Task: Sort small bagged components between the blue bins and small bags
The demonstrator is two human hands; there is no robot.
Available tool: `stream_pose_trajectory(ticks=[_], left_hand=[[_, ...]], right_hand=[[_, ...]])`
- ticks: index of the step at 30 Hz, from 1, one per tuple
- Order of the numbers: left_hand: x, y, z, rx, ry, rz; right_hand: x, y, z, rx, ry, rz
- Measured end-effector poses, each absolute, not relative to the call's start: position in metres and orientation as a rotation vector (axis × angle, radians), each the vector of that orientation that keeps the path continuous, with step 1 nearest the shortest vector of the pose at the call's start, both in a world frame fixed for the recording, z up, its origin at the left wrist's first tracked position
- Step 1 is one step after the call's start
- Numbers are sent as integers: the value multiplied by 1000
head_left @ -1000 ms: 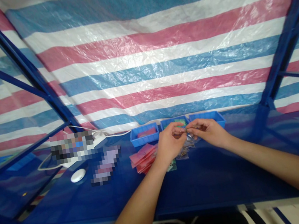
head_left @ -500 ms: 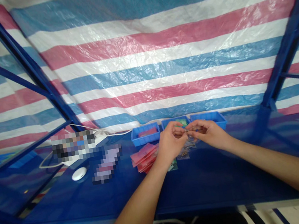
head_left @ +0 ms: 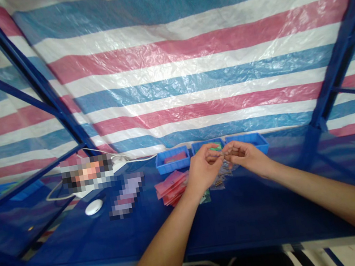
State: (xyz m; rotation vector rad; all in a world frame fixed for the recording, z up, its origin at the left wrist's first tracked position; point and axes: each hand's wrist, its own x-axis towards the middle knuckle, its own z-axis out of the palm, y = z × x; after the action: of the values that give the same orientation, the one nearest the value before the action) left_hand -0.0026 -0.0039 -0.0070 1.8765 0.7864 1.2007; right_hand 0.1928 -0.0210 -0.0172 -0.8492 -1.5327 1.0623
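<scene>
My left hand (head_left: 206,168) and my right hand (head_left: 250,159) meet above the blue table, fingertips almost touching. Both are closed in a pinch around something very small, which the fingers mostly hide. Beneath them lie several small clear plastic bags (head_left: 219,183) with little brownish pieces inside. Left of my left hand is a loose pile of pink packets (head_left: 172,189), partly covered by the wrist. A green packet (head_left: 206,197) peeks out beside my left forearm.
Behind my hands stand a left blue bin (head_left: 167,168) holding pink packets, a middle bin (head_left: 196,147) with green packets, and a right bin (head_left: 262,143). Leftward are a white round object (head_left: 93,207), a blurred phone-like item (head_left: 128,194) and cables (head_left: 139,159). Blue frame posts (head_left: 332,61) flank the table.
My fingertips have shifted very slightly, with a small gap now showing between the two pinches. Everything on the table stays where it was.
</scene>
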Motion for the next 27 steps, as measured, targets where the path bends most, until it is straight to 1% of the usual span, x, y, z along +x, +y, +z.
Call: stream_pose_trajectory(ticks=[7, 11, 15, 20, 27], left_hand=[[-6, -9, -1, 2117, 965, 1366], [-4, -16, 2, 2228, 890, 1283], [-2, -15, -1, 2132, 883, 1232], [-4, -5, -9, 1933, 892, 1269], [-5, 1, -14, 1910, 877, 1281]], right_hand=[[193, -17, -20, -931, -1445, 943], [192, -16, -22, -890, -1409, 987], [191, -20, -19, -849, -1398, 1045], [189, -26, -13, -803, -1384, 1107], [188, -27, -12, -795, -1395, 1145]])
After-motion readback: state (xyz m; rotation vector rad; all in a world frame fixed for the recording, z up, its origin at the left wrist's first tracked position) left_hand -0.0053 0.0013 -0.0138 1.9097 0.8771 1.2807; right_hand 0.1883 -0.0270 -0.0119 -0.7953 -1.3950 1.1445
